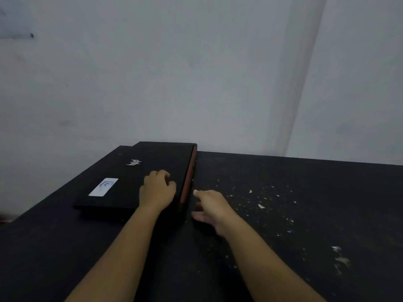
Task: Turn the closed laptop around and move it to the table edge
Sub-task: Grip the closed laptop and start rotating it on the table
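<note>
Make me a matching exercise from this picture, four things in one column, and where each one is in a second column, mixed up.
1. left hand
2. right hand
3. white sticker
4. silver logo

A. on the table, just right of the laptop's red edge
B. lid, near-left part
C. on top of the lid, near the red edge
D. lid, farther back

Pairs: 1-C, 2-A, 3-B, 4-D

Dim, soft, slightly blurred throughout

Left hand [157, 190] fingers curled; right hand [212, 207] spread.
</note>
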